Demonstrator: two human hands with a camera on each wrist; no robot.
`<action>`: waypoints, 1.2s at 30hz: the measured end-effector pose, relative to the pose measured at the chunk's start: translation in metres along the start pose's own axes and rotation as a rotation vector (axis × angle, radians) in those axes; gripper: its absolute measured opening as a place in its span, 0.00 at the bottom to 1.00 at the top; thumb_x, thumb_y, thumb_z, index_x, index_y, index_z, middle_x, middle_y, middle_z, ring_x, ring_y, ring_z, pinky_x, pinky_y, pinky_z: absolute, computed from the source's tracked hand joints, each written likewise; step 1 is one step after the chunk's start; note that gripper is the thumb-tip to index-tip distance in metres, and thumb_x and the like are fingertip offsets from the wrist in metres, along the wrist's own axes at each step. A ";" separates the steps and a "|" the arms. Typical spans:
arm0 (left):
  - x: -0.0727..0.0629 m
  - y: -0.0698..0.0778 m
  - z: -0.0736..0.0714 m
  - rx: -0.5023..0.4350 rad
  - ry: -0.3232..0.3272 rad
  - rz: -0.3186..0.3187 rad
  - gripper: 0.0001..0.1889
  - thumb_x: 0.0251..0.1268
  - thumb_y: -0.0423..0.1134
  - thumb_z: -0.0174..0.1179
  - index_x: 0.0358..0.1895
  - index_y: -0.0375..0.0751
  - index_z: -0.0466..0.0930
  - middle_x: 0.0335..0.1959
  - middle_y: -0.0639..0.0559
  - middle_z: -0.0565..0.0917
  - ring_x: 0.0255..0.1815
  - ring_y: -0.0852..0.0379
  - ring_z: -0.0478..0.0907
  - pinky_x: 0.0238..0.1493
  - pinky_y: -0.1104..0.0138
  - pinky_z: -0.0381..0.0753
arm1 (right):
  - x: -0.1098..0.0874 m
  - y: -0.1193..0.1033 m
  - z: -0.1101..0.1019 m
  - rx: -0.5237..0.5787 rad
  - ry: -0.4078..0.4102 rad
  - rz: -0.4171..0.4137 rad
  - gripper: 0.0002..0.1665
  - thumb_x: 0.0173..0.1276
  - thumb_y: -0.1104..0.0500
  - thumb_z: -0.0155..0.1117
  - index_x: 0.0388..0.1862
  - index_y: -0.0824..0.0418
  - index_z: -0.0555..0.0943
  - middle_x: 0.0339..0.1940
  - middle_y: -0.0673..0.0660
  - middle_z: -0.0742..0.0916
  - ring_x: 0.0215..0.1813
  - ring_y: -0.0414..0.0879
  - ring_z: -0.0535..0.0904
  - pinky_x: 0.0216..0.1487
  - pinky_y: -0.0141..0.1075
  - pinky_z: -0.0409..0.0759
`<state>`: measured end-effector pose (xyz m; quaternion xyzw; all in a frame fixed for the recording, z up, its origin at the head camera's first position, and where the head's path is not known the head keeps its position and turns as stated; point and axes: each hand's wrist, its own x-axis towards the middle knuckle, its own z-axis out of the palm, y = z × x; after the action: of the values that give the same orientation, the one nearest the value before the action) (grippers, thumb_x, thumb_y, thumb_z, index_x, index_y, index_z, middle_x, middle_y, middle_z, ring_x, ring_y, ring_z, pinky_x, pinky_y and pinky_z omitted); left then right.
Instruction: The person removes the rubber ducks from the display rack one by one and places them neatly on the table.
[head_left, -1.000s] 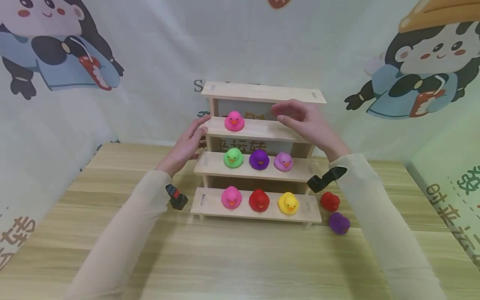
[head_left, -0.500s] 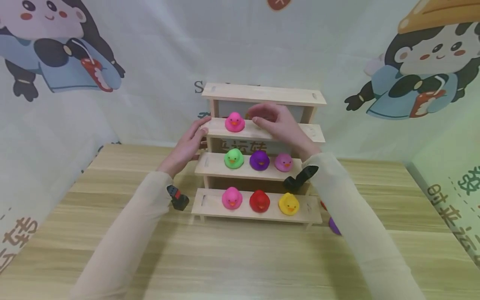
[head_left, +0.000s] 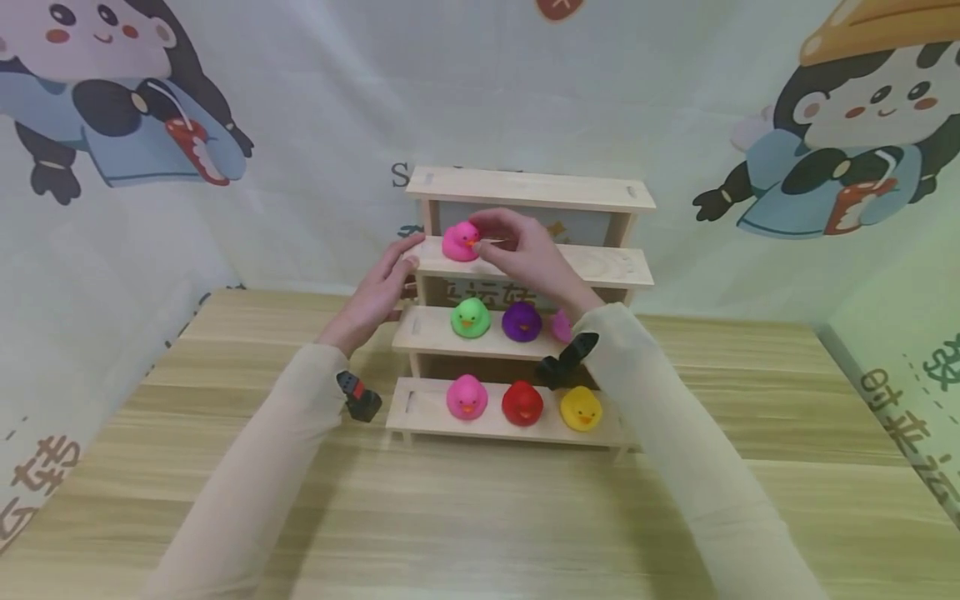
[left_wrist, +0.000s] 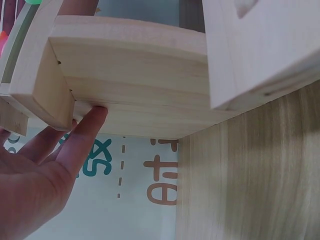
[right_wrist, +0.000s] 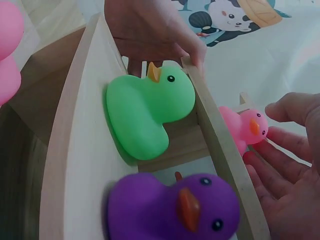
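Printed cloth (head_left: 525,108) hangs behind a wood-grain table (head_left: 487,517). Pink duck (head_left: 459,242): located near the left end of the rack's second shelf from the top (head_left: 592,260), beak toward the right hand (head_left: 525,250). Right hand: thumb and fingers part-bent about the duck, fingertips at its side; whether the thumb completes a pinch cannot be told. Risk: if the fingertips alone bear on it, the duck may skid or tip off the narrow shelf. Left hand (head_left: 371,300): grips the same shelf's end, fingers above and below. If this hold slackens or tugs, the rack (head_left: 532,185) may shift and unseat the loose ducks. Below, the green duck (head_left: 470,318) and purple duck (head_left: 521,322) could be struck by a fall. Right wrist camera (head_left: 567,360): hangs close to the purple duck and the mauve duck (head_left: 561,327), the latter partly hidden; a lowered forearm could sweep either off. Red duck (head_left: 522,403) and yellow duck (head_left: 581,409), bottom shelf (head_left: 423,404): exposed to the same hazard.
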<state>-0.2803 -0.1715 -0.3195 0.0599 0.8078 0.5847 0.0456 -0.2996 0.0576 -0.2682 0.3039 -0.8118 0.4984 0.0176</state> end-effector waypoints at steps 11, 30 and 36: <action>0.000 0.002 0.000 0.005 -0.013 0.007 0.25 0.79 0.53 0.36 0.76 0.66 0.50 0.72 0.40 0.60 0.65 0.36 0.65 0.58 0.40 0.68 | 0.001 0.001 0.002 -0.012 0.034 0.025 0.25 0.69 0.59 0.64 0.64 0.62 0.74 0.57 0.56 0.78 0.57 0.47 0.75 0.58 0.35 0.74; -0.001 0.001 0.000 -0.020 -0.001 0.005 0.25 0.79 0.52 0.37 0.75 0.67 0.52 0.69 0.39 0.62 0.62 0.37 0.67 0.58 0.41 0.69 | -0.004 0.002 -0.002 0.030 0.048 -0.001 0.20 0.68 0.59 0.65 0.58 0.61 0.79 0.54 0.53 0.82 0.56 0.45 0.74 0.55 0.34 0.75; -0.001 0.000 0.000 -0.006 -0.005 0.004 0.25 0.79 0.52 0.36 0.76 0.67 0.51 0.70 0.39 0.61 0.63 0.36 0.66 0.58 0.40 0.68 | -0.009 -0.001 -0.008 0.050 0.044 0.022 0.20 0.68 0.58 0.65 0.58 0.60 0.79 0.53 0.53 0.82 0.56 0.46 0.74 0.54 0.36 0.74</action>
<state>-0.2792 -0.1717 -0.3191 0.0630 0.8057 0.5871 0.0465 -0.2940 0.0685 -0.2668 0.2842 -0.8018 0.5251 0.0222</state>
